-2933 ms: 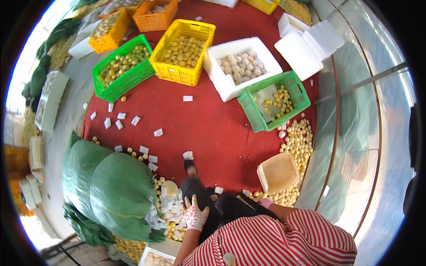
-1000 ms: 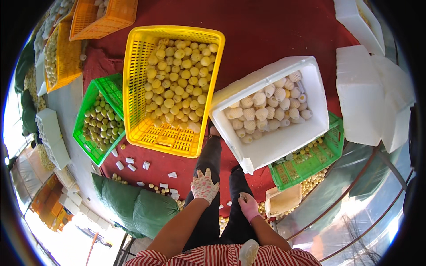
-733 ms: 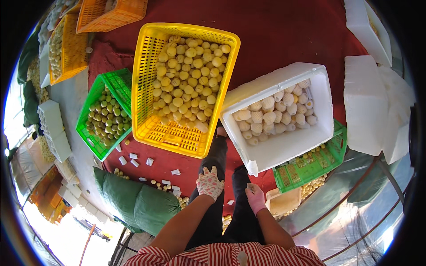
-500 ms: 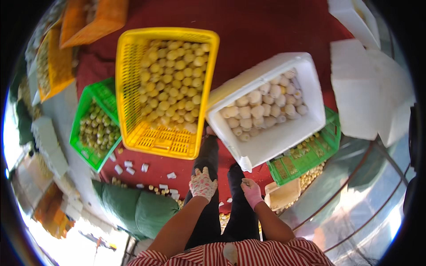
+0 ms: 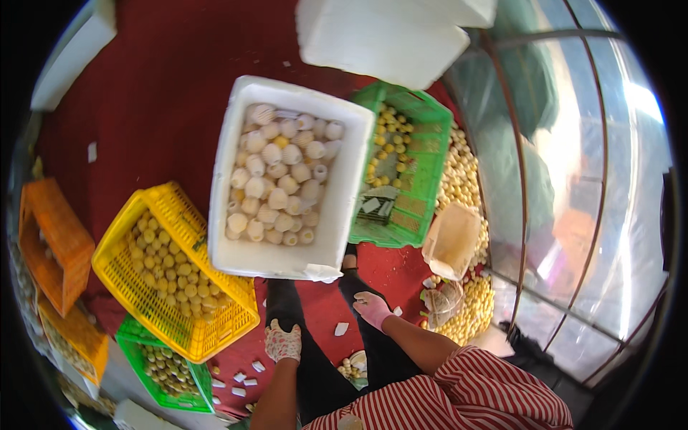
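Note:
My left hand (image 5: 283,342), in a white glove with a red pattern, rests on my left knee with its fingers apart. My right hand (image 5: 373,308), in a pink glove, lies on my right knee, its fingers stretched over the dark trousers. Neither hand holds anything. Ahead of my knees stands a white foam box (image 5: 221,172) with several round pale fruits (image 5: 276,179) in white foam net sleeves. Left of it, a tilted yellow plastic basket (image 5: 129,301) holds many bare yellowish round fruits (image 5: 175,276).
A green crate (image 5: 426,168) with some yellow fruits stands right of the foam box, near a heap of fruits (image 5: 473,308) and a cardboard tray (image 5: 453,240). Another green crate (image 5: 132,337) and orange crates (image 5: 61,244) are at left. White foam boxes (image 5: 380,46) stand at the back.
My view has turned to the right, so the crates and boxes appear shifted left. Both hands stay on my legs; the right hand's fingers look flatter over the knee.

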Tool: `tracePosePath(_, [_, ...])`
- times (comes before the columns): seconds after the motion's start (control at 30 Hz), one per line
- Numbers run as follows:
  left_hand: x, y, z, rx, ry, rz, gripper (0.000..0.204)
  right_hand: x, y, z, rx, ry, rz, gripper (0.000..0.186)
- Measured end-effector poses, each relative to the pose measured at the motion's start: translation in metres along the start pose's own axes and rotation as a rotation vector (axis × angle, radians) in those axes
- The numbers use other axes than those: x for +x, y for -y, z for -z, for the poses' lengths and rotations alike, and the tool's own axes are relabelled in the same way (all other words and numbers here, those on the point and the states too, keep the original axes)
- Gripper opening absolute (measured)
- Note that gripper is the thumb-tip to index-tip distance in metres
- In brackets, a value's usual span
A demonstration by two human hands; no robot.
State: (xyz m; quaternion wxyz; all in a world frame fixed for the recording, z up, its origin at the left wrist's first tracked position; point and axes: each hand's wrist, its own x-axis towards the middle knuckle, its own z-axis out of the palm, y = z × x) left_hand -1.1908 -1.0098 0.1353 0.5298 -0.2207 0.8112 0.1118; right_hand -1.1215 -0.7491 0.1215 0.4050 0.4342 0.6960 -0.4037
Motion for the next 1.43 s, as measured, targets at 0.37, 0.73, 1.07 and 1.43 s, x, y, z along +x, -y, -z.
tracePosePath(0.37, [-0.028,-0.029,-0.002,0.312,-0.079,-0.215,0.074,-0.086,-0.136,0.077,0.335,-0.215,-0.067,0.039])
tracePosePath(0.73, [-0.101,-0.044,-0.023,0.354,-0.023,-0.242,0.060,-0.138,-0.232,0.159,0.273,-0.230,-0.099,0.041])
tracePosePath(1.07, [-0.217,-0.258,-0.136,0.632,0.019,-0.656,0.059,-0.150,-0.433,0.189,0.969,-0.553,-0.189,0.044])
tracePosePath(1.43, [-0.334,-0.425,-0.326,1.274,0.140,-0.753,0.093,-0.131,-0.505,0.197,1.042,-0.409,-0.332,0.062])
